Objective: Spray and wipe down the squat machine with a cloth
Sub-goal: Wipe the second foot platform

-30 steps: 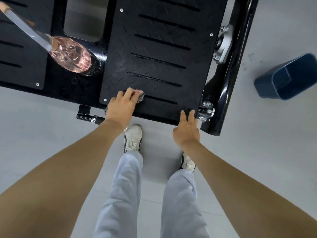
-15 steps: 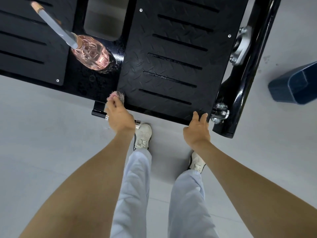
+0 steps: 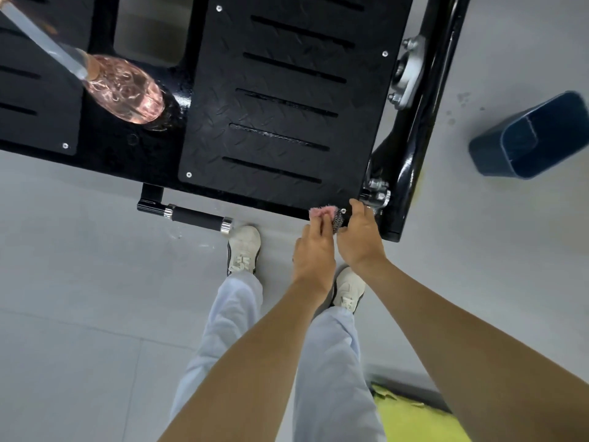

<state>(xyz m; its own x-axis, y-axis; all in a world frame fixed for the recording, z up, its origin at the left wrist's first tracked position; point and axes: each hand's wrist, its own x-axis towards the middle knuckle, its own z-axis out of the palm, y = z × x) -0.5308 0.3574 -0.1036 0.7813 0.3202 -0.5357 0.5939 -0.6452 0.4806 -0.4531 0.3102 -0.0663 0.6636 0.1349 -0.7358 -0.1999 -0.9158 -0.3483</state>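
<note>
At the footplate (image 3: pixel 287 100) corner, the cloth (image 3: pixel 325 215) is being pinched by the left hand (image 3: pixel 314 253) and right hand (image 3: pixel 361 240) together, and could be snagged on the adjacent bolts (image 3: pixel 377 191).

Two hands (image 3: pixel 314 253) (image 3: pixel 360 239), one cloth (image 3: pixel 325 215), one bottle (image 3: pixel 124 89), one bin (image 3: pixel 532 138).

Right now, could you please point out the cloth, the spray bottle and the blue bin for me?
cloth (image 3: pixel 322 212), head view, on its pink fluffy part.
spray bottle (image 3: pixel 127 90), head view, on its clear pink body.
blue bin (image 3: pixel 497 154), head view, on its outer side wall.
</note>
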